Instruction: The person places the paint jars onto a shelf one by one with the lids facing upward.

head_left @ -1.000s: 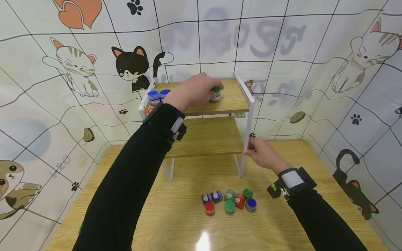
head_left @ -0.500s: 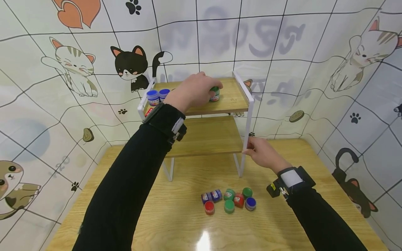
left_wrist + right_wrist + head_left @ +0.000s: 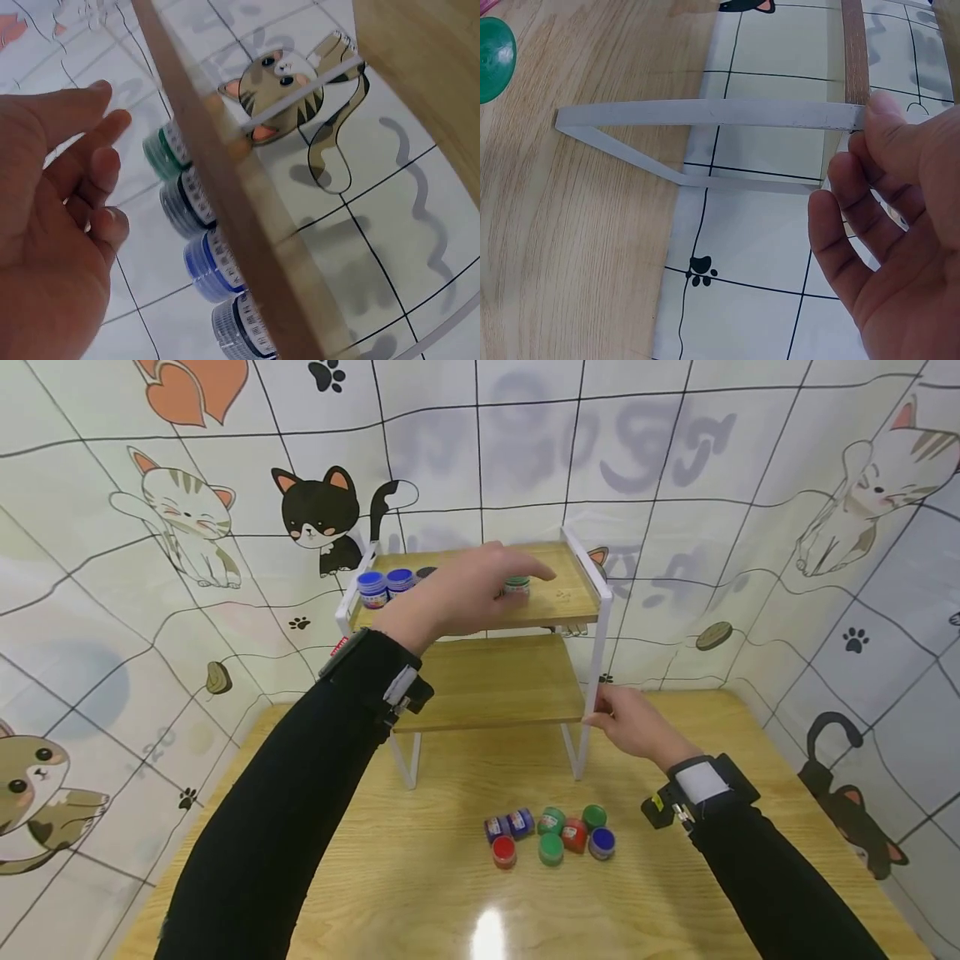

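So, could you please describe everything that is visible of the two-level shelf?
The shelf has two flat boards with wood grain, joined by a slim white frame, perhaps metal, whose sides rise slightly above the upper board. It stands upright on the table, before a cat-patterned backdrop. A row of jars rests on the upper board. The right hand pinches the frame beside the lower board; the left arm hides part of its left side.

We see glossy wood-grained table (image 3: 405,893), smooth wood-grained shelf boards (image 3: 487,685), smooth metal-looking shelf frame (image 3: 705,112). We note shiny plastic-looking jars (image 3: 551,849), paper-like labels (image 3: 227,259), matt cloth sleeves (image 3: 255,818), smooth sheet-like wall covering (image 3: 525,460).
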Available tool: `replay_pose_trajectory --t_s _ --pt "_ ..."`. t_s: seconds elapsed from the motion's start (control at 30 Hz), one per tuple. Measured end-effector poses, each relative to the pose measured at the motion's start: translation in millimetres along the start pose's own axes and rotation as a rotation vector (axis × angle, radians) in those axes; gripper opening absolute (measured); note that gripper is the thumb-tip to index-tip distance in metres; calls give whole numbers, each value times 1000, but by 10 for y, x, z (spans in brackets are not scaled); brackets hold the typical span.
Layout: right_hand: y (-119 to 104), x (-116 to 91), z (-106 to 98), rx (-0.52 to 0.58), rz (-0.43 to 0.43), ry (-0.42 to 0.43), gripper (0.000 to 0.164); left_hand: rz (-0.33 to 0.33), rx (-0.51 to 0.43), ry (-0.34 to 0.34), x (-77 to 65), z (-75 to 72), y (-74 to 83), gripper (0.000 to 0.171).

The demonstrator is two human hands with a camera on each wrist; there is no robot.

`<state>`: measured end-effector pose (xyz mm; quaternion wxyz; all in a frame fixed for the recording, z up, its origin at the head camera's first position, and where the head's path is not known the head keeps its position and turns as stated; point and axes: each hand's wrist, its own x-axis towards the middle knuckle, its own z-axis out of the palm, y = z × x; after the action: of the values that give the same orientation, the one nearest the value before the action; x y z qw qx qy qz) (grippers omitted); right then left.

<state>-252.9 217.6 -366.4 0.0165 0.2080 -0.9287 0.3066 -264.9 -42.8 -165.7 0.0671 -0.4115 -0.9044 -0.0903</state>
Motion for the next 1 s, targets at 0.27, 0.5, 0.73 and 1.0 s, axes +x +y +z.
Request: replay_pose_trajectory --t_s 0.27,0.5,0.73,1.0 --pt "26 6 8 12 1 -1 13 136 -102 -17 -257 347 116 32" --pt "35 -12 24 30 -3 4 15 133 -129 -65 -506 853 146 27" --pt "35 -66 49 30 -19 3 16 58 -127 -107 -847 1388 81 25" --pt "127 -143 113 37 -8 -36 18 -18 -168 -48 -1288 1837 -117 12"
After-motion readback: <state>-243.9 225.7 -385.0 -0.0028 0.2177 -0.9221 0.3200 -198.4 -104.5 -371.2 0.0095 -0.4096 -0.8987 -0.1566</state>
